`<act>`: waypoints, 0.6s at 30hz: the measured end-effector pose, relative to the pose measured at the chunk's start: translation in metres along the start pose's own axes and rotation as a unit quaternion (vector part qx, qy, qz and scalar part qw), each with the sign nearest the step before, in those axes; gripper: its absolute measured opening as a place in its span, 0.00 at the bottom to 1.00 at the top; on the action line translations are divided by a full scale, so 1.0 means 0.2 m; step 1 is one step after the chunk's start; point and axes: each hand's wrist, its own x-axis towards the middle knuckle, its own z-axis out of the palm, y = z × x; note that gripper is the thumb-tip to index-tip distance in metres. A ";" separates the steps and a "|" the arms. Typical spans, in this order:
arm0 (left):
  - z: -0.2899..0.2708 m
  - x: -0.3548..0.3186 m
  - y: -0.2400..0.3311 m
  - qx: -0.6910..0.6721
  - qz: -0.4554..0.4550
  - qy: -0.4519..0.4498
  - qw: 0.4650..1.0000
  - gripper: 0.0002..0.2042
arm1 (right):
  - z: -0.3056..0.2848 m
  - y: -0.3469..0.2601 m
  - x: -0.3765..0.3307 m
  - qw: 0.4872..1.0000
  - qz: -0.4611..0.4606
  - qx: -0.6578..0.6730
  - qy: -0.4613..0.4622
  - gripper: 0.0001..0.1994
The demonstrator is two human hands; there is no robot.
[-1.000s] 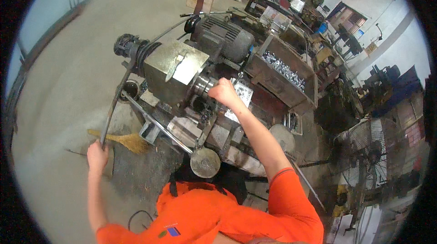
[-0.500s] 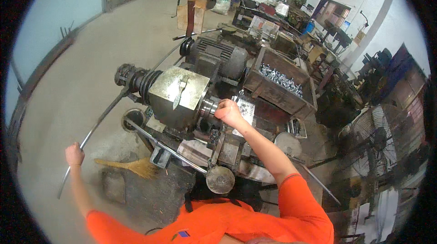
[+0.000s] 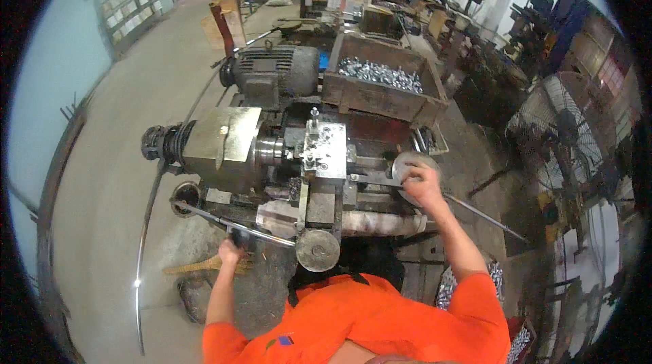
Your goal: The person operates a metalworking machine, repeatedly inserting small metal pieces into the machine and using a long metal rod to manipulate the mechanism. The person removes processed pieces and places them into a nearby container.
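Right hand (image 3: 422, 185) closed over round handwheel (image 3: 413, 167) at lathe's (image 3: 272, 153) 3 o'clock; left hand (image 3: 231, 252) gripping dark lever knob (image 3: 239, 236) at 7 o'clock; wooden crate (image 3: 380, 96) of metal parts at 1 o'clock.

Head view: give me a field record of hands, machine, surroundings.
left hand: gripping the dark handle of a long lever at the machine's front
right hand: on a round metal handwheel
machine: lathe with grey motor behind
bin: wooden crate holding shiny small metal parts
floor: brush near the left hand
right side: caged fan
clothing: orange sleeves
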 end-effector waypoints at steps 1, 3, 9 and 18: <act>-0.03 0.03 -0.05 0.067 0.045 0.002 0.997 0.27 | -0.07 0.09 -0.08 0.999 0.040 -0.011 0.009 0.07; -0.17 0.05 -0.06 0.223 0.160 0.020 0.961 0.19 | -0.20 0.25 -0.22 0.992 0.119 -0.033 0.013 0.08; -0.37 0.09 -0.02 0.198 0.085 0.008 0.977 0.16 | -0.53 0.64 -0.56 0.941 0.235 -0.238 0.044 0.24; -0.64 0.09 -0.23 -0.389 0.056 0.143 0.909 0.19 | -0.81 1.18 -0.95 0.770 0.434 -0.453 -0.112 0.23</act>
